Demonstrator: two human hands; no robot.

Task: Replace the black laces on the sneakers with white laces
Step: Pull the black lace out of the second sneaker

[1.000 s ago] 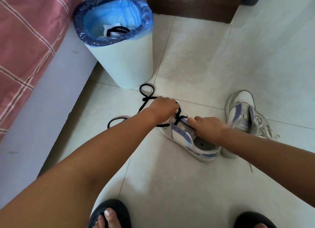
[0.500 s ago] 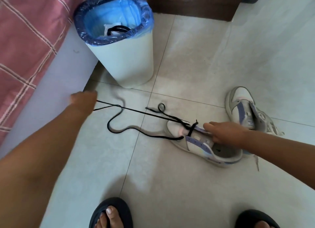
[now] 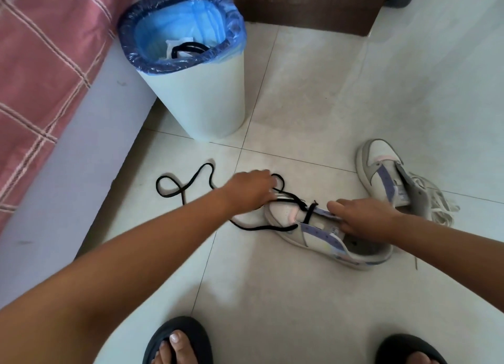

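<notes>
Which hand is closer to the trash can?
Left. The left hand is at the near sneaker's toe, just below the trash can; the right hand rests farther right, on the shoe's opening.

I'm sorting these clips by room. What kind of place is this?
Most likely a bedroom at home. A bed with a pink checked cover runs along the left, a lined waste bin stands beside it, and sneakers lie on the pale tiled floor.
</notes>
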